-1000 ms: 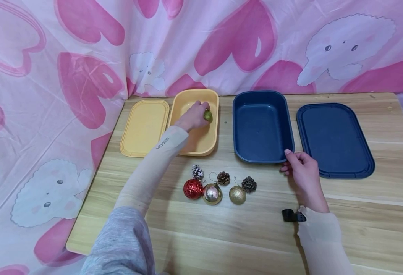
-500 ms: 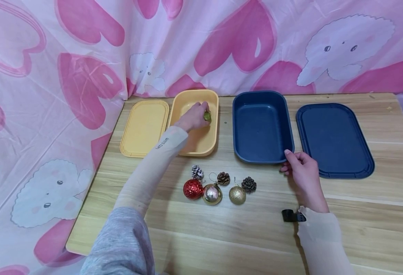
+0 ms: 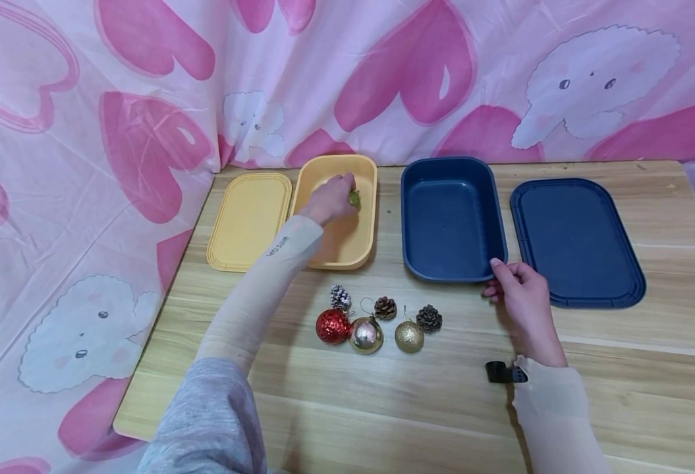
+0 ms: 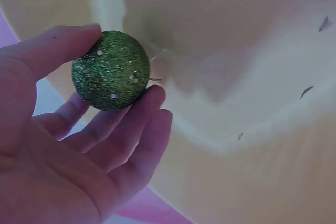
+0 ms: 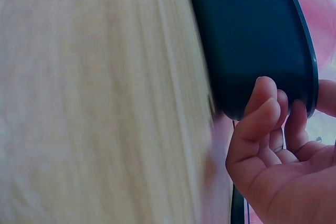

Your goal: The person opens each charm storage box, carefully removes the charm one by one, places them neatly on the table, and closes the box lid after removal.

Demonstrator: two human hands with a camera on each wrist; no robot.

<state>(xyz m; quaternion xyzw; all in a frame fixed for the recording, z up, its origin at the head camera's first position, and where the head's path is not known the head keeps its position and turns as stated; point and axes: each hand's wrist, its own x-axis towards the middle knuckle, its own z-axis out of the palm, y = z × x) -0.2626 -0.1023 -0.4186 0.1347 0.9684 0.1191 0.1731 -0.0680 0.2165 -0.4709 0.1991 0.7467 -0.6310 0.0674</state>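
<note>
Inside the yellow box point(image 3: 373, 227), my left hand point(image 3: 331, 199) holds a green glittery ball ornament point(image 4: 111, 71) between thumb and fingers. The left wrist view shows the ball's hanging loop beside the fingertips and the pale inside of the box behind it. My right hand point(image 3: 522, 289) grips the near right corner of the dark blue box point(image 3: 450, 224). Its thumb lies over the rim, and curled fingers point(image 5: 259, 121) touch the outer wall in the right wrist view.
On the wooden table lie a red ball point(image 3: 333, 326), a shiny gold ball point(image 3: 366, 335), a glittery gold ball point(image 3: 409, 336) and several pine cones point(image 3: 429, 318). A yellow lid point(image 3: 251, 222) is at the left, a blue lid point(image 3: 578, 241) at the right. Pink curtain point(image 3: 406, 72) hangs behind.
My left hand has shifted slightly left inside the yellow box, with the green ball still in its grip. My right hand stays at the blue box's corner.
</note>
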